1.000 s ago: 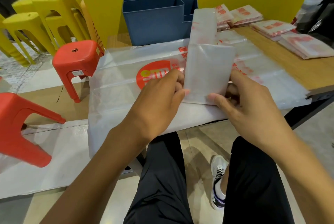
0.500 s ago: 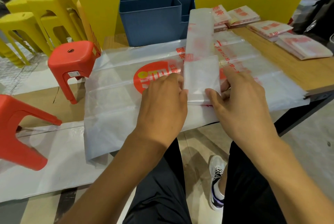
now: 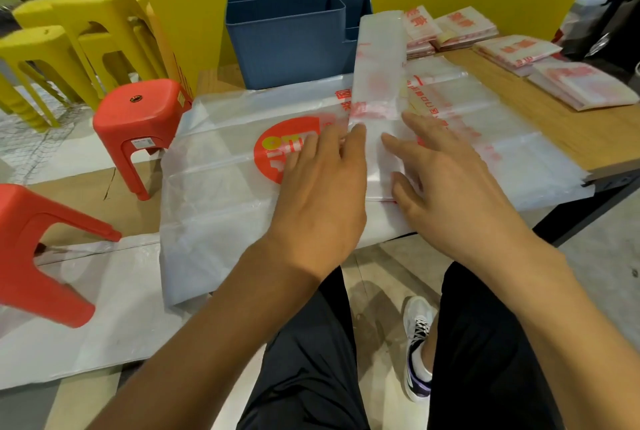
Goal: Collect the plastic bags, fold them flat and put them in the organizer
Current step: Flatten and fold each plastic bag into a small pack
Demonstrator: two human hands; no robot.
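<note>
Both the left hand (image 3: pixel 322 183) and right hand (image 3: pixel 446 183) lie flat with straight fingers, pressing the folded plastic bag strip (image 3: pixel 379 83). It lies on spread bags on the counter (image 3: pixel 568 131), its far end reaching up beside the blue organizer (image 3: pixel 287 45)

Even indoor light, soft shadows, edges curved, slightly soft.

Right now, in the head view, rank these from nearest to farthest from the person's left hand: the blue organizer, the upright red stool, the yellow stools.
1. Upright red stool, to the left of the left hand.
2. Blue organizer, ahead by the yellow board.
3. Yellow stools, far left.
</note>
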